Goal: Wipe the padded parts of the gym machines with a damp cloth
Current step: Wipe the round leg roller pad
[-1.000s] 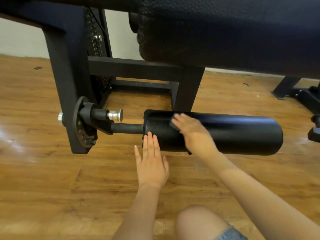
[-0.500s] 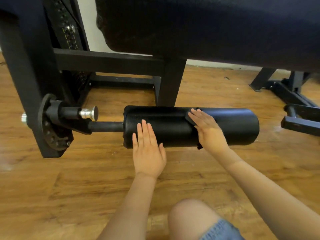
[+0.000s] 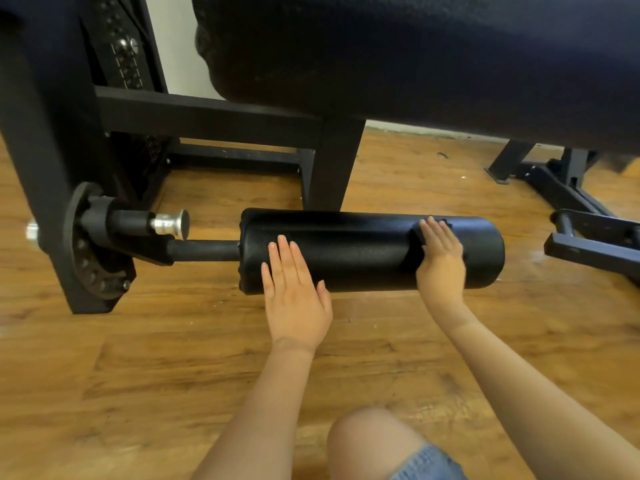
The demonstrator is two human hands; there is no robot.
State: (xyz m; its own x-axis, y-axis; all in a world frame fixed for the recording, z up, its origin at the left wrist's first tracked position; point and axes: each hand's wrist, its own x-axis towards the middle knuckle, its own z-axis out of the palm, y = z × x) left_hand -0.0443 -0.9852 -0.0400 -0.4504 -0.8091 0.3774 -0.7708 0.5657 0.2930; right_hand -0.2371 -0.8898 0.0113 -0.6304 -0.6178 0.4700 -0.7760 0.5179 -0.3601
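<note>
Low over the wooden floor point(image 3: 104, 375), a black roller pad point(image 3: 363, 252) lies with its long axis running left to right, its left end carried on a bar point(image 3: 204, 250) from the machine frame point(image 3: 41, 168), its free end pointing right. The right hand point(image 3: 441, 258) presses a dark cloth point(image 3: 420, 233) flat against the pad near that free end, fingers straight and close together, pointing away across the roller. The left hand point(image 3: 294, 292), fingers straight and slightly spread, rests its fingertips on the pad's near side close to the bar end. Only a short stretch of pad lies right of the cloth, so the right hand is better placed to finish it. A larger seat pad point(image 3: 415, 64) hangs above.
</note>
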